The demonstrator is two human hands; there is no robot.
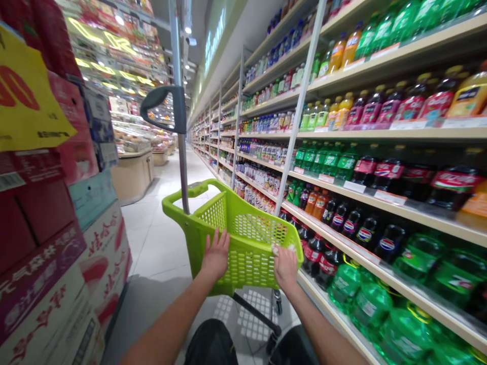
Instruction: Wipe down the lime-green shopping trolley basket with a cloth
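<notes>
A lime-green shopping cart basket (251, 258) with perforated walls stands in front of my knees. My left hand (216, 256) lies against its near side wall, fingers stretched out and holding nothing. At the basket's right end, the fingers of my right hand (285, 266) close on a crumpled whitish cloth (291, 247), pressed against the top rim. Part of the cloth is hidden by the fingers, and whether it is fabric or paper I cannot tell. A metal pole (183, 175) with a grey loop handle (175, 109) rises at the basket's left end.
Shelves of drink bottles (380, 177) line the right side, close to the basket. Stacked drink cartons (95, 243) with a yellow price sign (30, 96) stand at left. Tiled floor (162, 223) runs down the aisle past a display counter (133, 175).
</notes>
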